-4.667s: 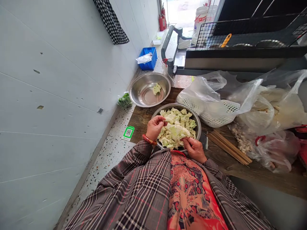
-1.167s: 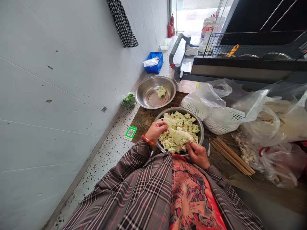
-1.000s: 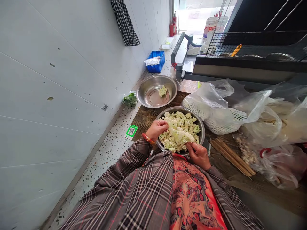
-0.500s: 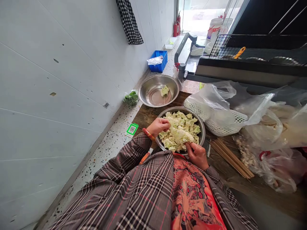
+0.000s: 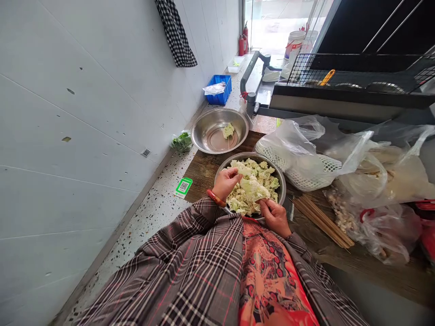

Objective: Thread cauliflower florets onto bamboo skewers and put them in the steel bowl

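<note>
My left hand [image 5: 227, 182] is closed in a pinch at the upper left of a pale cauliflower floret [image 5: 253, 189]. At the floret's lower right, my right hand [image 5: 274, 216] is closed around the end of a bamboo skewer, mostly hidden by the fingers and floret. Both hands are over a steel bowl [image 5: 282, 192] full of cut cauliflower [image 5: 263, 168]. Behind it stands a wider steel basin [image 5: 200, 136], where one floret [image 5: 228, 131] lies with a thin stick protruding. To the right of my right hand lies a bundle of bamboo skewers [image 5: 322, 220].
Plastic bags [image 5: 384, 176] and a white perforated basket [image 5: 306, 174] crowd the right side. Bagged greens [image 5: 181, 142] and a green QR card [image 5: 184, 186] lie along the wall. Farther back are a blue crate [image 5: 224, 95] and a black appliance with a wire rack [image 5: 340, 68].
The whole view has shifted slightly, so most things appear a little farther left. Both hands stay on the floret above the bowl, with the left wrist slightly turned.
</note>
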Demonstrator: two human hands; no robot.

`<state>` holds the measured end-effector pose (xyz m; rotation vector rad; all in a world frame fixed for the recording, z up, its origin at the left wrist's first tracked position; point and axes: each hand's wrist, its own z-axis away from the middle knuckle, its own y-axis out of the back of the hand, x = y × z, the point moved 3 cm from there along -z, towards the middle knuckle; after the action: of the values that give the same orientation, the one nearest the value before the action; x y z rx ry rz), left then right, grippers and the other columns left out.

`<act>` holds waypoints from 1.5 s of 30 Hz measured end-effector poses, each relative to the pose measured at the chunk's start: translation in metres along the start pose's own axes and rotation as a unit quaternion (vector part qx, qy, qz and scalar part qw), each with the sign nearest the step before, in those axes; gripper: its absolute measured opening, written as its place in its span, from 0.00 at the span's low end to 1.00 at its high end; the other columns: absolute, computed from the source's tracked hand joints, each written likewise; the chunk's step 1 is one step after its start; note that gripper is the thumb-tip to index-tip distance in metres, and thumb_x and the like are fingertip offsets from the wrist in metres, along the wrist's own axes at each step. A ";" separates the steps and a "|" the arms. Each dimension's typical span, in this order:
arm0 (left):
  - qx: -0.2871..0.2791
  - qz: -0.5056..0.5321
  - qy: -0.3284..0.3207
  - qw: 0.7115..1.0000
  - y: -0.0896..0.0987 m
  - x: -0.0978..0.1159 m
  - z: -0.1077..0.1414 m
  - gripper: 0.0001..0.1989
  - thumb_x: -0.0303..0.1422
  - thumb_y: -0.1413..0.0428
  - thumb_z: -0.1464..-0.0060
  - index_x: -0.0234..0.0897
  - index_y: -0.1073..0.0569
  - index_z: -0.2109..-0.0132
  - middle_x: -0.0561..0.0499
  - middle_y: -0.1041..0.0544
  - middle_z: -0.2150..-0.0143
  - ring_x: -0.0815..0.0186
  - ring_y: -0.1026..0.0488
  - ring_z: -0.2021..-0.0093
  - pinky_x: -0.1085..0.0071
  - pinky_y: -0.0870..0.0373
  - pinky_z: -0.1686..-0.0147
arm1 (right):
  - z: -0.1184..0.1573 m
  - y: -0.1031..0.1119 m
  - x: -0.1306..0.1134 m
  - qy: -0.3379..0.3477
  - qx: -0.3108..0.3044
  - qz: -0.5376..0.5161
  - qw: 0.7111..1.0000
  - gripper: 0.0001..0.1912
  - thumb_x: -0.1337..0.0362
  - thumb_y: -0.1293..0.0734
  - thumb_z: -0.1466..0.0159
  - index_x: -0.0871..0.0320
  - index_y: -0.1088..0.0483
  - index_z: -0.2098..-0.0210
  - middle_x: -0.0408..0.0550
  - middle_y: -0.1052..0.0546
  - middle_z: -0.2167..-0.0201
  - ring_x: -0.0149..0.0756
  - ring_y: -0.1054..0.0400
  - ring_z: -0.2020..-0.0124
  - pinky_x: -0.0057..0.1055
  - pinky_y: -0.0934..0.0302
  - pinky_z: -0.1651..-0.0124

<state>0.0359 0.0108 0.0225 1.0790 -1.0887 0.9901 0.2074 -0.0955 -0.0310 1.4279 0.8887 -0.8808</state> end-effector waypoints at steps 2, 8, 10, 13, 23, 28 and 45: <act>0.014 -0.053 -0.021 0.998 0.002 0.004 -0.001 0.11 0.36 0.43 0.54 0.33 0.32 0.77 0.55 0.37 0.77 0.72 0.42 0.73 0.75 0.43 0.71 | 0.000 0.000 0.000 0.001 -0.001 0.002 1.000 0.20 0.54 0.43 0.34 0.60 0.25 0.64 0.43 0.30 0.81 0.29 0.37 0.78 0.25 0.44 0.74; -0.044 -0.097 -0.055 0.993 0.005 0.012 -0.006 0.09 0.35 0.44 0.52 0.33 0.27 0.72 0.54 0.33 0.75 0.71 0.37 0.72 0.75 0.40 0.69 | 0.001 0.003 0.001 0.010 0.010 0.022 1.000 0.19 0.55 0.43 0.34 0.60 0.25 0.65 0.44 0.29 0.79 0.30 0.37 0.78 0.25 0.44 0.73; -0.076 -0.069 -0.027 0.994 0.003 0.010 -0.006 0.10 0.37 0.45 0.51 0.33 0.27 0.71 0.55 0.35 0.77 0.72 0.38 0.75 0.76 0.40 0.73 | 0.001 0.003 0.002 0.009 0.011 0.021 1.000 0.19 0.55 0.43 0.34 0.60 0.25 0.65 0.44 0.29 0.79 0.30 0.37 0.78 0.25 0.43 0.72; -0.092 -0.034 0.013 0.995 0.000 0.005 -0.005 0.12 0.38 0.47 0.49 0.32 0.27 0.68 0.56 0.36 0.78 0.75 0.40 0.79 0.77 0.43 0.78 | 0.002 0.004 0.003 0.001 0.015 0.013 1.000 0.20 0.55 0.43 0.34 0.60 0.25 0.65 0.43 0.30 0.80 0.29 0.38 0.78 0.25 0.44 0.72; 0.016 0.100 0.061 0.993 -0.004 -0.010 -0.001 0.18 0.35 0.39 0.57 0.29 0.28 0.59 0.55 0.31 0.74 0.75 0.36 0.79 0.76 0.37 0.77 | 0.001 0.005 0.004 0.000 0.021 0.010 1.000 0.20 0.55 0.43 0.34 0.59 0.25 0.65 0.44 0.29 0.80 0.30 0.37 0.78 0.25 0.43 0.73; 0.047 0.016 0.046 0.998 -0.003 -0.006 -0.001 0.13 0.37 0.41 0.56 0.30 0.25 0.66 0.53 0.28 0.75 0.75 0.36 0.81 0.76 0.40 0.80 | 0.000 0.007 0.003 0.014 0.027 0.032 0.999 0.20 0.55 0.44 0.34 0.59 0.25 0.66 0.45 0.27 0.79 0.30 0.36 0.77 0.26 0.42 0.72; -0.074 -0.056 0.032 0.995 -0.011 0.018 -0.005 0.13 0.39 0.49 0.47 0.34 0.32 0.72 0.55 0.35 0.78 0.75 0.40 0.82 0.76 0.43 0.81 | 0.005 0.012 -0.002 0.001 0.043 0.035 0.998 0.17 0.57 0.43 0.34 0.58 0.25 0.65 0.48 0.22 0.71 0.34 0.29 0.71 0.28 0.39 0.66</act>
<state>0.0506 0.0148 0.0375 0.9696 -1.0216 0.8363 0.2174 -0.1010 -0.0241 1.5252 0.8060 -0.8727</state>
